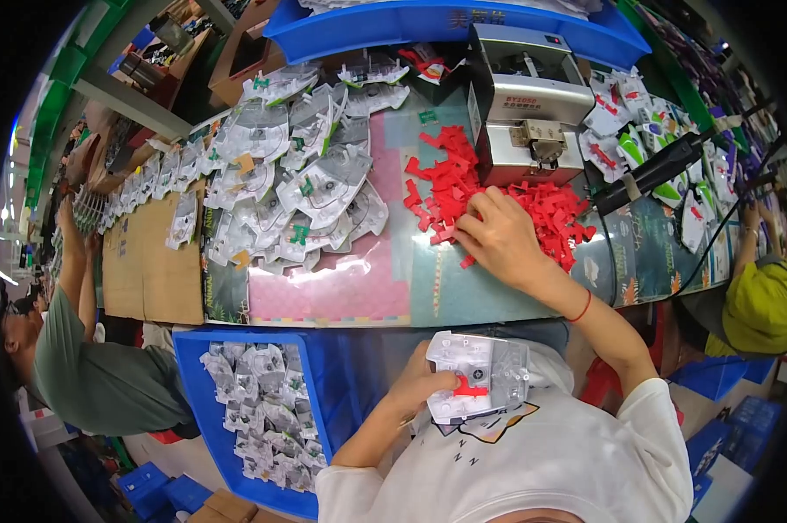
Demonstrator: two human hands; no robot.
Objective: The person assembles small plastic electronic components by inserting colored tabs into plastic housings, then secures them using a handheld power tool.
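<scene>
My left hand (413, 389) grips a clear-and-white plastic housing (502, 370) in front of my chest. Its thumb presses beside a red plastic piece (471, 389) lying on the housing. Over at the table, my right hand (500, 234) reaches into a heap of small red plastic pieces (546, 209), its fingers curled and closed at the near left side. One red piece shows at those fingertips; how firmly they have it is partly hidden. A grey metal machine (533, 105) stands just behind the heap.
Many clear housings (323, 187) are piled on the table's left half. A blue bin (315, 418) of similar parts is left of my lap. A black tool (650, 173) and finished-looking coloured parts (637, 144) lie right. Co-workers sit at both sides; a blue tray (367, 33) stands behind.
</scene>
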